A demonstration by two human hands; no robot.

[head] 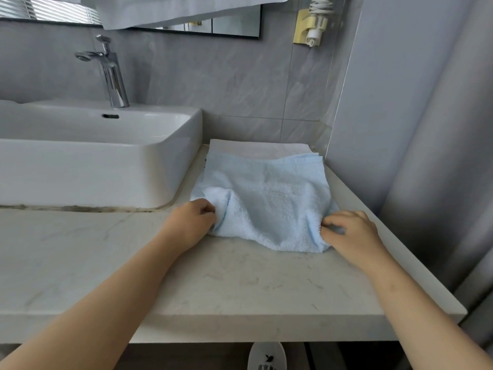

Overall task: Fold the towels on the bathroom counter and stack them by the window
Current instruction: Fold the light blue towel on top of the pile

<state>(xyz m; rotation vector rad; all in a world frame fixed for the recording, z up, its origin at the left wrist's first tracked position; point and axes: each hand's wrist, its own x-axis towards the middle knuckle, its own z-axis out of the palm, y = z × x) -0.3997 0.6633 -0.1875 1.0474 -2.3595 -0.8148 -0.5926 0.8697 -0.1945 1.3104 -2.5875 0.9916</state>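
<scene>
A light blue towel (269,198) lies spread on the marble counter (213,279), to the right of the sink. Its far edge overlaps a folded white towel (256,148) that sits against the back wall. My left hand (193,220) pinches the blue towel's near left corner, fingers closed on the cloth. My right hand (349,231) grips the near right corner in the same way. Both near corners are bunched up and slightly lifted off the counter.
A white rectangular sink (88,161) with a chrome tap (112,73) stands on the left. A grey wall panel (413,129) bounds the counter on the right. A mirror (229,25) and a wall-mounted hair dryer (314,22) hang above. A white bin (266,356) sits below the counter.
</scene>
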